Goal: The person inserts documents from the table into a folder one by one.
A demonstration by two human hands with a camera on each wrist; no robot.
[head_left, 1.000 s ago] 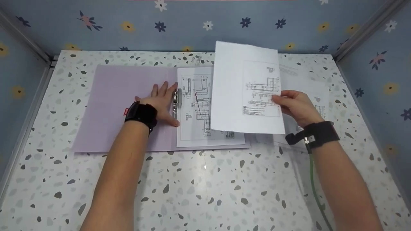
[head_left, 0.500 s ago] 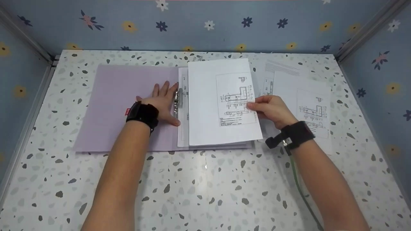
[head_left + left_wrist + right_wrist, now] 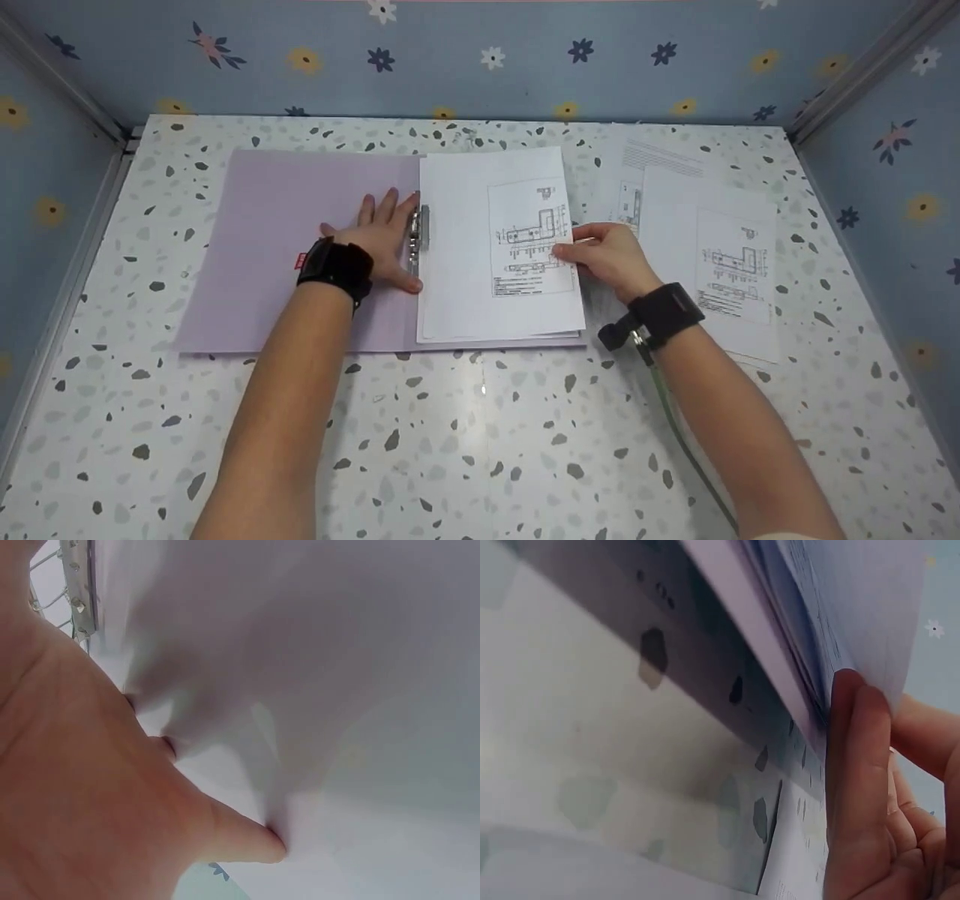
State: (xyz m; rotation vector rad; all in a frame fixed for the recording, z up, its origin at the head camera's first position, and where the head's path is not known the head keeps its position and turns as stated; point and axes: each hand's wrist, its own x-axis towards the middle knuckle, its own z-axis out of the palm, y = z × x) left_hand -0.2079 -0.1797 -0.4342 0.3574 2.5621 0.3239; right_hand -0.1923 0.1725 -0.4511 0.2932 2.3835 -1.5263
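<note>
A light purple folder [image 3: 277, 195] lies spread on the table, with a metal ring clip [image 3: 414, 244] along its spine. My left hand [image 3: 375, 244] rests on the inner left cover, fingers spread, thumb and index fingertip beside the clip. In the left wrist view, the same clip [image 3: 81, 589] shows past the palm. White drawing sheets lie on the folder's right side. At the right edge of the top sheet [image 3: 457, 285], my right hand [image 3: 611, 259] pinches the paper between thumb and fingers. The right wrist view shows that sheet [image 3: 877, 600] bent up, apart from the papers below.
Several loose printed sheets [image 3: 667, 232] overlap on the table to the right of the folder. A green cable [image 3: 675, 424] runs from the right wrist strap [image 3: 666, 313] toward the front. Flowered panels [image 3: 525, 82] border the speckled table [image 3: 480, 435].
My right hand has carried the sheet left and down onto the folder's stack, up against the clip, covering the drawing below. The left hand stays in place on the cover.
</note>
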